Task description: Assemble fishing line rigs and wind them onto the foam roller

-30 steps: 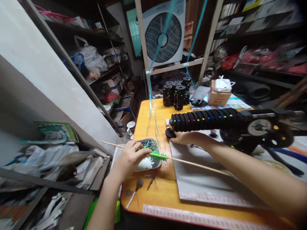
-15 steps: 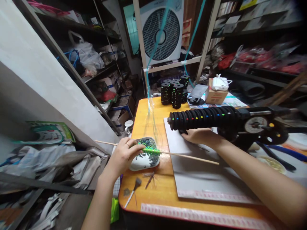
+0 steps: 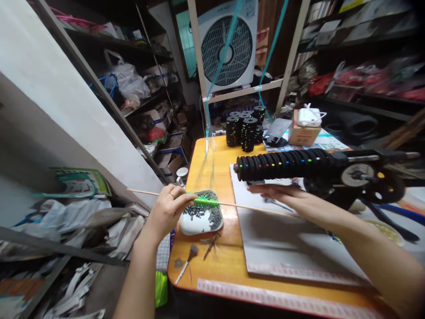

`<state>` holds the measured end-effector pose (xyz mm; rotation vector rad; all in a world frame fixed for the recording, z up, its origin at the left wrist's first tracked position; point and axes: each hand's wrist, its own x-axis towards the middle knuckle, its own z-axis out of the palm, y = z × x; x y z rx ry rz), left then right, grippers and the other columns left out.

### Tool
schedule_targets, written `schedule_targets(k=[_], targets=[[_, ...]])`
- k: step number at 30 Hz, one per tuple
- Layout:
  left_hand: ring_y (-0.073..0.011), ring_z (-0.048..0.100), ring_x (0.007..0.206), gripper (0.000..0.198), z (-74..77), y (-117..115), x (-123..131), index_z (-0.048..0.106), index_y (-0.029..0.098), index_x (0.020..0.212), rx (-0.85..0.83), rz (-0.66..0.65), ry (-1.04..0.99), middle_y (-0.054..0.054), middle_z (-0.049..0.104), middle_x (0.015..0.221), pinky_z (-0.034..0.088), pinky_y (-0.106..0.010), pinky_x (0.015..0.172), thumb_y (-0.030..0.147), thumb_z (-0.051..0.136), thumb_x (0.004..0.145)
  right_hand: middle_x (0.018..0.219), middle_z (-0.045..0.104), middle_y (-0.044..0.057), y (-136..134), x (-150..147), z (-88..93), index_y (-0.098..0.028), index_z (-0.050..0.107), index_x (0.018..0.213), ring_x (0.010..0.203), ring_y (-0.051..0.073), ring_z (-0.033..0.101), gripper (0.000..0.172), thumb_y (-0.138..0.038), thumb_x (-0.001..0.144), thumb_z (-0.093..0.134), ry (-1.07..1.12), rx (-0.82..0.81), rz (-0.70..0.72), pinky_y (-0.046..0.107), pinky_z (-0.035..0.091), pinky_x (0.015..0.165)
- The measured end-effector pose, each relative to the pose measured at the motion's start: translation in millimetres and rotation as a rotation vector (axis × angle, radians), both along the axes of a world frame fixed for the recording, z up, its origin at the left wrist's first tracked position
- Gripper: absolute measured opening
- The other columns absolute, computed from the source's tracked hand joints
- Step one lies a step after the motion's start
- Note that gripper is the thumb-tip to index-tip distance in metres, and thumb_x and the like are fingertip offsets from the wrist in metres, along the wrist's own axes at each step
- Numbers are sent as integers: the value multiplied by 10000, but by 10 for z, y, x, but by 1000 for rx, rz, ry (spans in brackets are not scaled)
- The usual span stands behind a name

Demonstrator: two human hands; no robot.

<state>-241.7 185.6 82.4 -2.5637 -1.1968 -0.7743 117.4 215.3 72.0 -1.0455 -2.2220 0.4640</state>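
Note:
My left hand (image 3: 168,208) is closed round a thin wooden stick (image 3: 244,206) that crosses the table's left side almost level. Bright green bristly strands (image 3: 206,202) are wrapped on the stick beside my fingers. Beneath them lies a white tray (image 3: 195,227) with small black tube-like pieces. My right hand (image 3: 282,195) is stretched out, its fingers straight, below a black ridged roller (image 3: 282,164) dotted with coloured pinheads. It appears to hold nothing. The stick's right end passes close to this hand. A grey board (image 3: 275,248) lies under the roller.
A hand-cranked mechanism (image 3: 358,175) carries the roller on the right. Black spools (image 3: 248,135) with green flecks stand at the back, near a small cardboard box (image 3: 303,133). A brush (image 3: 187,261) lies at the front left. Blue-handled pliers (image 3: 401,215) are at right.
My right hand has moved from under the roller slightly toward me, its fingers now straightened. The left hand still holds the stick, barely moved. The view has shifted a little.

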Motion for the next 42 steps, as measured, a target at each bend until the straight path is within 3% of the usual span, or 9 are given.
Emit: schedule_targets(k=[4,9,12,14,17,20,29,36,42], targets=[[-191,512,851,154,-12,-108,252,665,199,1064,-7,-61,23,-51,656,885,469,-335,780,201,552,958,1234,701,34,-483,-3,89,-295,633,1279,1075,203,691,353,-394,1010,428,-193,-137,117,324,578,897],[-203,544,888,194,-73,-210,615,604,196,1145,0,-85,-27,-60,655,933,486,-369,821,231,557,960,1192,698,96,-758,-189,-25,-204,549,1310,1009,206,698,337,-236,1004,409,-132,89,-17,357,579,847],[-264,519,1089,267,-69,-310,828,578,205,1205,77,12,-74,-119,616,1135,458,-450,956,298,557,956,1168,706,78,-829,-186,-59,-206,538,1292,1009,176,696,312,-191,999,432,-69,135,-75,316,571,841],[-285,481,1177,281,-47,-375,995,585,205,1193,119,-5,-113,-129,603,1195,401,-475,1040,332,576,942,1173,706,67,-875,-152,-39,-218,526,1298,1020,167,691,324,-162,984,464,-43,163,-76,303,564,858],[-247,540,1085,261,-33,-421,1254,590,206,1167,87,-142,-165,-79,682,1088,397,-425,1019,319,604,933,1152,710,62,-938,-105,17,-227,526,1280,1007,162,689,330,-129,967,485,15,179,-75,293,558,858],[-211,576,933,180,-65,-401,1437,614,207,1084,50,-162,-237,-36,717,933,415,-385,920,280,633,921,1064,720,52,-979,-65,59,-229,566,1203,947,155,689,285,-110,951,507,70,187,-92,272,556,802],[-186,579,833,67,-234,-317,1576,627,228,931,50,-136,-372,10,727,809,351,-396,863,268,671,901,914,714,27,-949,25,80,-212,604,1041,813,129,681,154,-120,941,533,93,183,-133,228,536,708],[-188,576,829,60,-364,-301,1560,634,227,923,8,-121,-386,5,725,803,344,-400,846,276,664,906,962,630,68,-896,33,-3,-203,584,965,737,139,618,40,-211,941,553,36,109,-133,258,514,632],[-183,571,829,52,-393,-308,1542,622,225,934,4,-126,-405,12,718,800,343,-401,849,256,657,912,854,569,35,-870,-20,-51,-194,509,891,690,121,568,88,-222,948,570,6,168,-170,255,471,610]])
